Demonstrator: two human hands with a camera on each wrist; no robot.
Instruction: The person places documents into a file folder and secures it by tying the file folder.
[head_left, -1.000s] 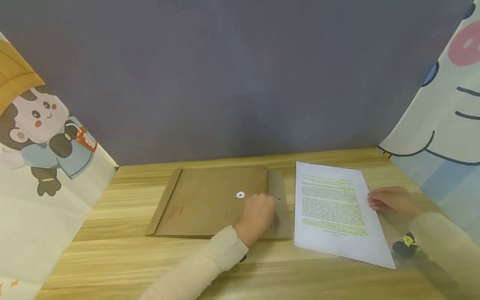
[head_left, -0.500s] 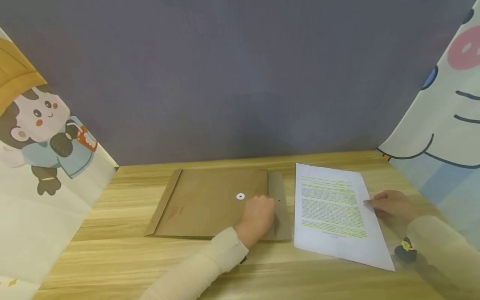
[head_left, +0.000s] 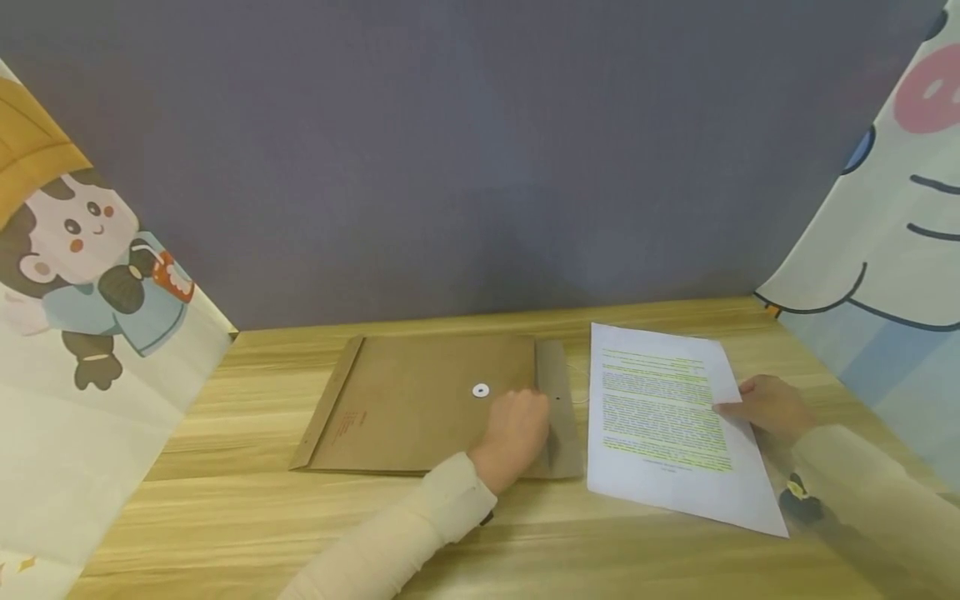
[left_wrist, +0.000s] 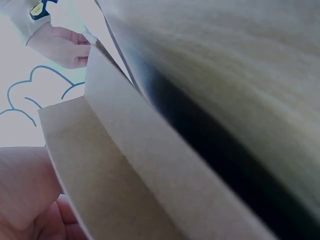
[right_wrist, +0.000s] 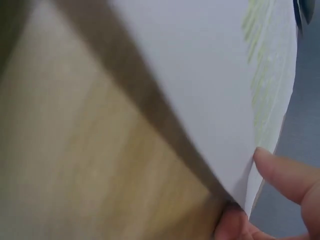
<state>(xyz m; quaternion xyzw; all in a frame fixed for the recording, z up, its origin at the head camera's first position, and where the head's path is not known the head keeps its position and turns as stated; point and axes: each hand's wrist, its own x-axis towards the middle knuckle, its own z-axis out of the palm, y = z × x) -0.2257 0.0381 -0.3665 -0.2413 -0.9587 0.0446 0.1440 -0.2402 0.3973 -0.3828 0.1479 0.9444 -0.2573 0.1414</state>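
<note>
A brown kraft document envelope (head_left: 420, 417) with a white button (head_left: 481, 390) lies on its side in the head view, its flap (head_left: 561, 450) folded out to the right. My left hand (head_left: 512, 433) grips the envelope near its mouth; the fingertips are hidden there from above. In the left wrist view, curled fingers show behind the cardboard edge (left_wrist: 100, 160). To the right is a printed paper sheet (head_left: 660, 492) with yellow-highlighted text. At its right edge, my right hand (head_left: 776, 408) pinches the sheet, thumb on top and fingers underneath, the edge slightly raised in the right wrist view.
Both lie on a wood-grain table (head_left: 202, 500). A thin string (head_left: 579, 385) loops between flap and sheet. A grey panel (head_left: 480, 167) stands behind, with cartoon-printed sheets (head_left: 97, 275) along both sides.
My right hand has moved left, its thumb now farther over the sheet's edge. The left hand and the envelope have stayed in place.
</note>
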